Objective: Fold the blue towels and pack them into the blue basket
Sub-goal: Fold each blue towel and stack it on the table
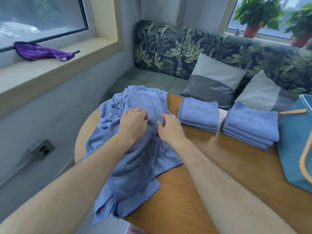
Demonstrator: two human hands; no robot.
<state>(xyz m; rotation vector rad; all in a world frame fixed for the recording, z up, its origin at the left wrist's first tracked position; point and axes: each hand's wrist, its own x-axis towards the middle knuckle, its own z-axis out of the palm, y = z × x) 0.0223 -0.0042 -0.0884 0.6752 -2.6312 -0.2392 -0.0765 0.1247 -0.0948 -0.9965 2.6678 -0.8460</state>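
At the left edge of the desk (202, 191) the unfolded blue towels (135, 166) lie in a heap and hang over the rim. Our left hand (132, 125) and right hand (170, 129) both have the fingers curled, pinching the top cloth. Further right, the first folded stack (199, 114) and the second folded stack (251, 125) wait unpacked. The blue basket (293, 141) stands at the right edge. We judge much work remains; bare wood at the near edge gives room for folding

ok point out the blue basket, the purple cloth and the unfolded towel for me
blue basket (290, 141), head view, on its bare blue side wall.
purple cloth (40, 51), head view, on the middle of its bunched fabric.
unfolded towel (135, 166), head view, on its flatter middle part.
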